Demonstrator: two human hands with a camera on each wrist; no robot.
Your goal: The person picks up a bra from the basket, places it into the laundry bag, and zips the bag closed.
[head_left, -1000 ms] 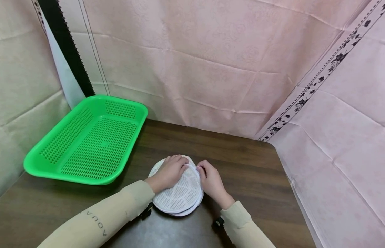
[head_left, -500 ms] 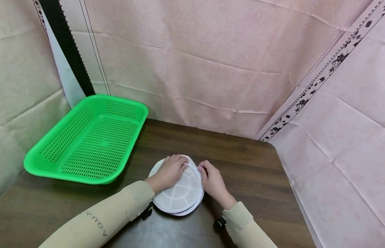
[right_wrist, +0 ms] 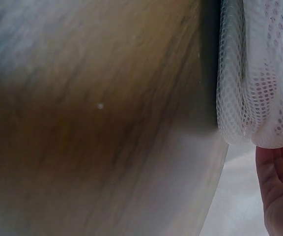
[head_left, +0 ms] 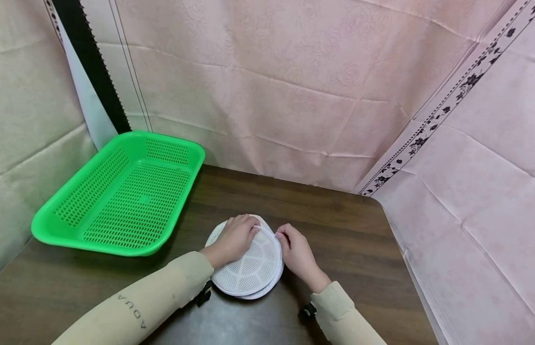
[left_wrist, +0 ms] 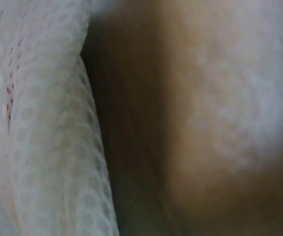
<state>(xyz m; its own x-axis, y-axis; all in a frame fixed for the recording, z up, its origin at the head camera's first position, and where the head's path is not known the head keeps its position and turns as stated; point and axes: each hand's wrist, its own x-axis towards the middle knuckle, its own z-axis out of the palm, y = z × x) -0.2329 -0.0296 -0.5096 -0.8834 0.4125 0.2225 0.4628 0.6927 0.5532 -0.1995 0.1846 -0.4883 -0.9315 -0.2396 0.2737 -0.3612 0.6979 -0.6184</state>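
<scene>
A round white mesh laundry bag lies nearly flat on the table, its layers stacked slightly out of line. My left hand lies across its far left part and grips near the upper edge, its fingers bent over the mesh. At the bag's upper right rim, my right hand pinches the edge between thumb and curled fingers; what exactly lies between the fingertips is too small to tell. The white mesh fills the left side of the left wrist view. In the right wrist view, fingers touch the mesh's lower end.
A green plastic basket with slotted walls stands on the table's left side. The dark wooden table ends at a rounded far right corner. Pale pink cloth hangs behind and along both sides.
My right hand has shifted slightly to the right along the bag's rim. The left hand stays in place on the bag.
</scene>
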